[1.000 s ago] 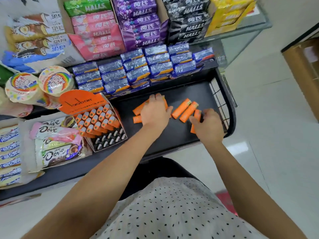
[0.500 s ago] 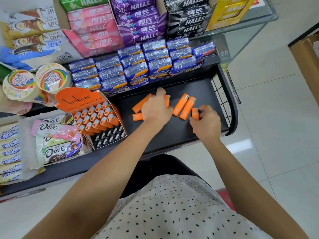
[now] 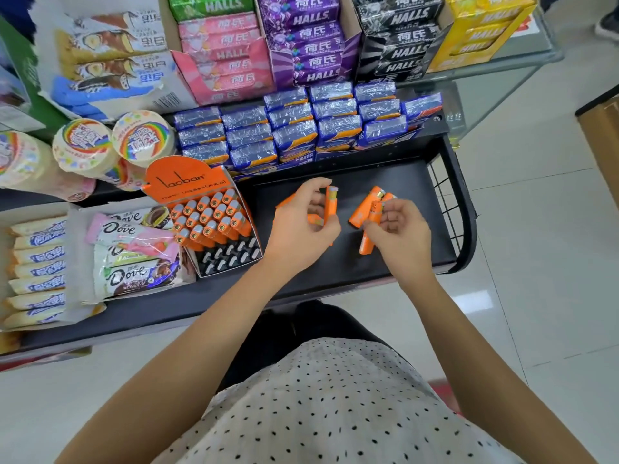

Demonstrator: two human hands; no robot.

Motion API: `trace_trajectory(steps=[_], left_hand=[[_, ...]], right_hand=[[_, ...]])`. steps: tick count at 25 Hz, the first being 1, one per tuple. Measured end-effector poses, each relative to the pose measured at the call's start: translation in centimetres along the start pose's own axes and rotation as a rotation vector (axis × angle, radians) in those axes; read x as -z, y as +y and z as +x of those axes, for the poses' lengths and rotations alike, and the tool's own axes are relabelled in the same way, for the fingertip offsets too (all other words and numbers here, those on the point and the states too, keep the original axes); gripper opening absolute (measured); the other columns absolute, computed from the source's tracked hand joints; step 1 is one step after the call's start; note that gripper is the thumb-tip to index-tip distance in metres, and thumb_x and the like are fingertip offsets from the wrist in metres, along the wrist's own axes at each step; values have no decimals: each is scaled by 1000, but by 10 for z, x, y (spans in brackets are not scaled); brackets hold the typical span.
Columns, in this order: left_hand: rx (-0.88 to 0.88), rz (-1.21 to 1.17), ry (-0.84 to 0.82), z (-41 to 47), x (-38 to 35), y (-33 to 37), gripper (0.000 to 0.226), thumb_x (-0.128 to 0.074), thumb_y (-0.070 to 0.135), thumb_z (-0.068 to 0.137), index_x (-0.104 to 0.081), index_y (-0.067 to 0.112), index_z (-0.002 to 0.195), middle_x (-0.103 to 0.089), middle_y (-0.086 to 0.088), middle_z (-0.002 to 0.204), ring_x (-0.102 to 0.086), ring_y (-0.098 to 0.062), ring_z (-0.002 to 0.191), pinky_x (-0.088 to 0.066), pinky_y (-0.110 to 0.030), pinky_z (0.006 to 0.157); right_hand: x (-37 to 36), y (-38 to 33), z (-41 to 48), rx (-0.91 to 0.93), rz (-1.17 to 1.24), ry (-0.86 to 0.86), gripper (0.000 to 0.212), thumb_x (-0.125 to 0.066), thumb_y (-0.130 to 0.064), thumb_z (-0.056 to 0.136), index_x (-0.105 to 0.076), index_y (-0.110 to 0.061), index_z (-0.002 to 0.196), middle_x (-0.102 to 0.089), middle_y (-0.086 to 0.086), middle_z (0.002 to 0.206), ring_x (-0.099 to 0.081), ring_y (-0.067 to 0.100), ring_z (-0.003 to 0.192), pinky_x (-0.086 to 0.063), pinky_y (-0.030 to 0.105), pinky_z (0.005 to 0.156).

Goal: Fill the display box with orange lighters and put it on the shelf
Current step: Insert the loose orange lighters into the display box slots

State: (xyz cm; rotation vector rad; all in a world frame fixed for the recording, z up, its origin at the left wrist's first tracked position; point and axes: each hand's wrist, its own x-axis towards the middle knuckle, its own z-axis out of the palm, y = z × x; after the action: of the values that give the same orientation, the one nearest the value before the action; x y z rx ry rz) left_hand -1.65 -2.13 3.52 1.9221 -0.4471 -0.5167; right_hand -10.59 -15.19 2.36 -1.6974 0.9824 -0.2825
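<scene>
An orange display box (image 3: 214,229) marked "laoban" stands on the black shelf (image 3: 402,182), its back rows filled with orange lighters and its front slots bare. To its right, my left hand (image 3: 301,229) holds an orange lighter (image 3: 331,204) upright between thumb and fingers, with more orange showing under the palm. My right hand (image 3: 398,232) grips another orange lighter (image 3: 370,229). Two loose lighters (image 3: 366,205) lie on the shelf just above it.
Blue cigarette packs (image 3: 301,128) are stacked behind the open shelf space. Halls candy boxes (image 3: 311,38) sit higher up. Dove chocolate (image 3: 134,249) and round candy tubs (image 3: 110,142) lie left of the box. A wire shelf end (image 3: 449,209) closes the right side.
Both hands rested flat on the loose lighters before. Now each has lifted a lighter off the shelf, the left one turned upright.
</scene>
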Motion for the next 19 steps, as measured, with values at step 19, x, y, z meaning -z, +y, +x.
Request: trace_trajectory(steps=[19], left_hand=[[98, 82, 462, -101, 135, -70, 35, -74, 12, 81, -56, 21, 109, -57, 16, 83, -55, 13, 77, -47, -4, 68]], right_hand=[[-129, -43, -73, 445, -84, -462, 39, -71, -4, 79, -50, -14, 110, -57, -15, 89, -59, 0, 78, -51, 15, 70]])
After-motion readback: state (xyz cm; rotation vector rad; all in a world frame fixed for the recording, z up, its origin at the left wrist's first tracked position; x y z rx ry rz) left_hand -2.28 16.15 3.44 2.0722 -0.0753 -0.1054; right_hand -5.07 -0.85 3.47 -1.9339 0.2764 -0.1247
